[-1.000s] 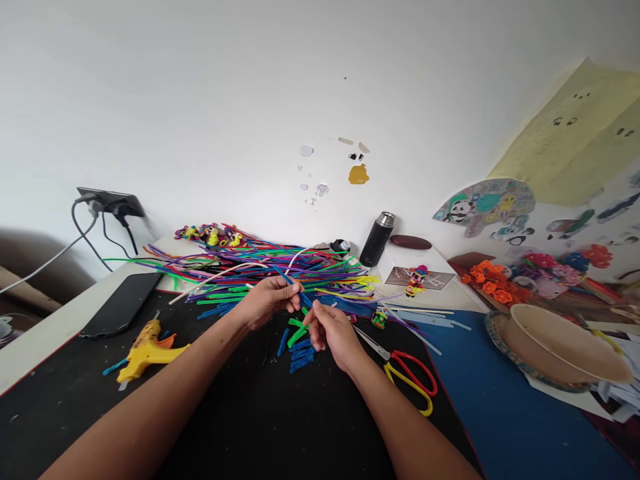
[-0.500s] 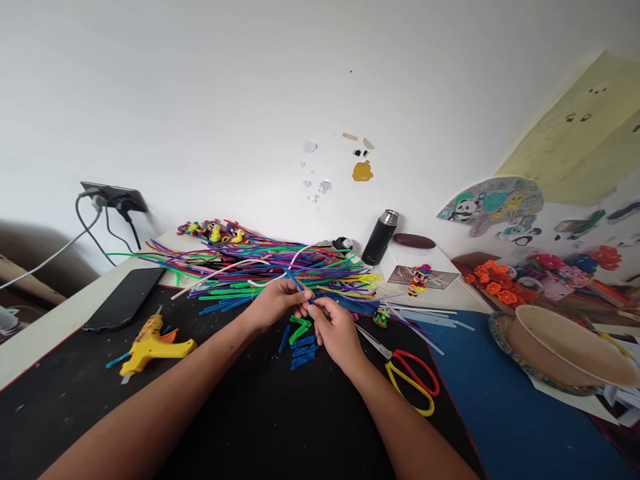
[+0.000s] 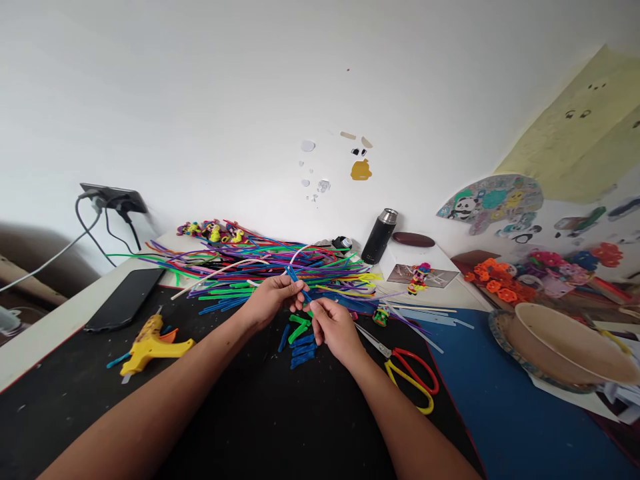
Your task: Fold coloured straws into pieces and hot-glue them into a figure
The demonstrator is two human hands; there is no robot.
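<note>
A blue pipe cleaner [image 3: 291, 273] runs between my two hands above the black mat. My left hand [image 3: 274, 300] pinches its upper part, and my right hand [image 3: 334, 328] grips its lower part with thumb and forefinger. Just below my fingers lie several short blue pipe cleaner pieces [image 3: 303, 359] and some green ones [image 3: 299, 328]. Behind them spreads a large heap of long pipe cleaners [image 3: 235, 270] in many colours. Scissors [image 3: 413, 373] with red and yellow handles rest right of my right hand.
A yellow glue gun [image 3: 155, 347] and a black phone [image 3: 125, 300] lie on the left. Toward the back right stand a black flask [image 3: 380, 237] and a small pipe cleaner figure [image 3: 420, 278]. Farther right are a beige bowl [image 3: 560, 350] and orange flowers [image 3: 495, 283].
My hands have drawn slightly apart along the blue pipe cleaner, and the right hand sits a little lower. Its upper end now looks wider, as if folded. Objects on the table have stayed put.
</note>
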